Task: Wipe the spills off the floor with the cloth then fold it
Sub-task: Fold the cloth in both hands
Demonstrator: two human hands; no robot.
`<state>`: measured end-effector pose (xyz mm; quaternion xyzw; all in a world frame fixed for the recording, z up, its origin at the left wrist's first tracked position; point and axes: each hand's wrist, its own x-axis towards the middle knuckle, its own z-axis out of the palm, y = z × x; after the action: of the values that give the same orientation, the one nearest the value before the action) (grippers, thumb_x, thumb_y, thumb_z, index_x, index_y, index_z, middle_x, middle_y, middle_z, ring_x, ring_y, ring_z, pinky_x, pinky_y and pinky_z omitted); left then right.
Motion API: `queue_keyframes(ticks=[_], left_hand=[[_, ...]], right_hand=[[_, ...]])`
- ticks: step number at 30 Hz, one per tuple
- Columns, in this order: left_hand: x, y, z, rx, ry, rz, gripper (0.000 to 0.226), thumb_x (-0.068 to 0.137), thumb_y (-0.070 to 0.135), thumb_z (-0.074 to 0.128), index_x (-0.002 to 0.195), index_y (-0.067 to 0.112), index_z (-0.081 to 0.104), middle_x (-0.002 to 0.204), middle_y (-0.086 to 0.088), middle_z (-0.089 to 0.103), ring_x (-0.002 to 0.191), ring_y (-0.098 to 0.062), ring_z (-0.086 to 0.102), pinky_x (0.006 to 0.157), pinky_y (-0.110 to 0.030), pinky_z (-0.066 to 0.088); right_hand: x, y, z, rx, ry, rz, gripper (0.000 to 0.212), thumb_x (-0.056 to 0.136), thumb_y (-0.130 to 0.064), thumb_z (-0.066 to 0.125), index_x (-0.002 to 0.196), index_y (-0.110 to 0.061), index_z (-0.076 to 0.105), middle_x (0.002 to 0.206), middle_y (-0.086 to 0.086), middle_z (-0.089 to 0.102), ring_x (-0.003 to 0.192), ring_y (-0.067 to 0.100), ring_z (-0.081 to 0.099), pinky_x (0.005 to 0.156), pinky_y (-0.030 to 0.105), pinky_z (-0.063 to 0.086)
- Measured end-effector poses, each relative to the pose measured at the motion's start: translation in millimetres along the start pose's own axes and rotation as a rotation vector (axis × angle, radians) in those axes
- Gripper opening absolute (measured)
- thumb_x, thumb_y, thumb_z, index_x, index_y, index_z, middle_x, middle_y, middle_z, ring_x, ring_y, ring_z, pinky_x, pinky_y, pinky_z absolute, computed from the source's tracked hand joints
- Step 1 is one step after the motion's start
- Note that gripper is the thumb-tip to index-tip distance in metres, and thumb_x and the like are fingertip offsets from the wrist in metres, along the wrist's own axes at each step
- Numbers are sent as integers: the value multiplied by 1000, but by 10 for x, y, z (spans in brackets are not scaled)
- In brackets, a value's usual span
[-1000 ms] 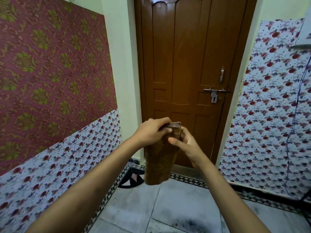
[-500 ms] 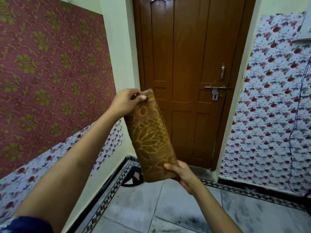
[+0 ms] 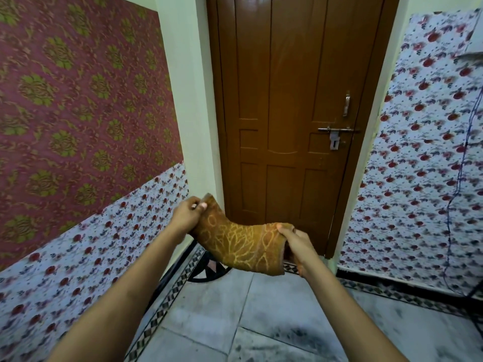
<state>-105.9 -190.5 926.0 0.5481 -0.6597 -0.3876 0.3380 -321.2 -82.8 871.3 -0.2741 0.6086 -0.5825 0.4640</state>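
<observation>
A brown-orange cloth (image 3: 241,244) with a lighter leaf pattern hangs in the air in front of me, folded into a narrow strip that sags in a curve. My left hand (image 3: 187,214) pinches its upper left end. My right hand (image 3: 295,241) grips its right end, slightly lower. Both arms reach forward at about waist height above the grey tiled floor (image 3: 235,322), which has dark smudges near the bottom of the view.
A closed brown wooden door (image 3: 287,100) with a latch (image 3: 334,131) stands straight ahead. Patterned walls close in on the left (image 3: 65,113) and right (image 3: 418,152). A blue cable (image 3: 462,152) hangs down the right wall. A dark object (image 3: 209,267) lies by the left skirting.
The cloth has gone from hanging upright to lying nearly level between my hands. My left hand came down and my right hand rose to the right.
</observation>
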Motion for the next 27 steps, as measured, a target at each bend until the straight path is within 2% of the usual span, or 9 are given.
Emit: queue_keyframes(ticks=[2, 4, 7, 9, 13, 17, 21, 24, 27], left_hand=[[-113, -29, 166, -11, -52, 0, 18, 98, 26, 45, 106, 13, 55, 95, -7, 58, 81, -20, 59, 62, -28, 52], [-224, -30, 320, -26, -114, 25, 15, 97, 27, 46, 104, 16, 54, 98, -7, 59, 87, -23, 61, 70, -33, 56], [-383, 47, 516, -70, -216, 56, 11, 98, 25, 46, 100, 19, 56, 98, -5, 62, 90, -21, 62, 75, -34, 55], [-458, 94, 625, -70, -273, 77, 13, 97, 25, 47, 101, 18, 58, 101, -8, 64, 94, -22, 62, 83, -39, 53], [-490, 133, 718, -112, -306, 66, 26, 98, 31, 44, 106, 14, 61, 101, -10, 67, 98, -25, 63, 89, -40, 49], [-466, 144, 714, -179, -337, 12, 33, 90, 38, 57, 108, 11, 62, 97, -7, 67, 93, -21, 64, 79, -31, 50], [-416, 82, 718, -289, -275, -115, 17, 93, 21, 52, 102, 9, 61, 93, -11, 65, 89, -25, 63, 80, -37, 51], [-409, 35, 663, -473, -251, -255, 17, 92, 21, 46, 83, 12, 59, 83, -10, 63, 83, -27, 60, 77, -37, 50], [-426, -4, 603, -698, -251, -383, 21, 87, 16, 41, 67, 13, 48, 71, -8, 53, 70, -24, 52, 68, -33, 45]], right_hand=[[-10, -29, 55, -17, 0, 10, 17, 93, -26, 56, 106, -14, 56, 89, 3, 59, 96, 23, 54, 79, 32, 44], [-2, -43, 124, -25, -15, 55, 22, 93, -26, 56, 110, -12, 56, 84, 4, 57, 96, 25, 55, 71, 31, 46], [11, -77, 222, 0, -37, 101, 30, 93, -24, 57, 118, -8, 56, 103, 12, 62, 101, 29, 58, 81, 36, 49], [28, -97, 272, 65, -40, 129, 30, 93, -22, 57, 119, -8, 56, 104, 16, 64, 97, 30, 61, 84, 41, 52], [-31, -171, 297, 186, -123, 142, 28, 97, -31, 47, 112, -9, 56, 95, 12, 66, 84, 24, 65, 64, 33, 55], [-47, -229, 216, 240, -247, 150, 56, 97, -53, 28, 114, -7, 54, 114, 16, 61, 106, 29, 58, 82, 36, 50], [-78, -191, 161, 29, -201, 19, 61, 99, -52, 18, 112, -11, 60, 111, 9, 65, 99, 21, 59, 78, 30, 48], [-55, -81, 86, -37, 81, -90, 44, 100, -42, 32, 120, -13, 57, 126, 9, 59, 102, 18, 53, 80, 31, 42], [-54, 64, 32, 54, 10, 141, 55, 92, -47, 50, 138, -18, 41, 141, 9, 43, 126, 28, 43, 101, 44, 39]])
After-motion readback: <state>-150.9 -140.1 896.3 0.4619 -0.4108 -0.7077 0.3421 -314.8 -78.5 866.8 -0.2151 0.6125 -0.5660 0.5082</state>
